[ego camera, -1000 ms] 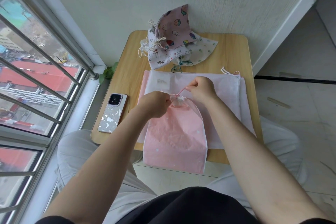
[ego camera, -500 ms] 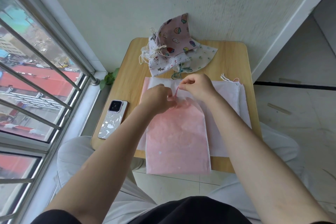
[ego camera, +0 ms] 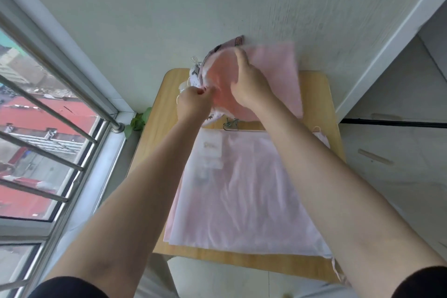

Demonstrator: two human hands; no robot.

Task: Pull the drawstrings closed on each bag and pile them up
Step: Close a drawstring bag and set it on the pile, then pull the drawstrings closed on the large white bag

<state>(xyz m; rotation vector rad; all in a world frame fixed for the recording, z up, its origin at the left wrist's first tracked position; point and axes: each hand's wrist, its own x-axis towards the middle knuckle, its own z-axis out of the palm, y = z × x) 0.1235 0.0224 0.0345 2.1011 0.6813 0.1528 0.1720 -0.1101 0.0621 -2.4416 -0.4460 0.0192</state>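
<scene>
Wall [ego camera: 169, 7] fills the upper field; window [ego camera: 36, 128] with horizontal bars at left, roofs outside. Table [ego camera: 321, 94], light wood, stands against the wall. Flat stack [ego camera: 242, 189] of white and pale pink bags covers most of the near tabletop, its far edge just short of the pile, its near edge close to the table's front edge; a loose cord end trails off the stack's near right corner. Pink bag [ego camera: 273, 75] is at the far side of the table, lying over the pile [ego camera: 212, 55] of printed bags next to the wall; image is motion-blurred there, so whether the bag rests fully on the pile or is held slightly above it cannot be told. Its gathered end points left, its flat bottom end lies right, toward the wall. Right hand [ego camera: 249, 80] lies on the bag's upper left part, fingers bent over the fabric with the tips toward the wall; whether it grips or only presses, cannot tell. Left hand [ego camera: 193, 101] is curled at the bag's left end, fingertips pinched together on the gathered mouth or its cord; blur hides which. Only the pile's left and upper edges show past the pink bag, with white cord loops at its left. Green cord [ego camera: 231, 124] lies on the table between pile and stack. Leaf [ego camera: 137, 121] sits in the window corner, left of the table.
</scene>
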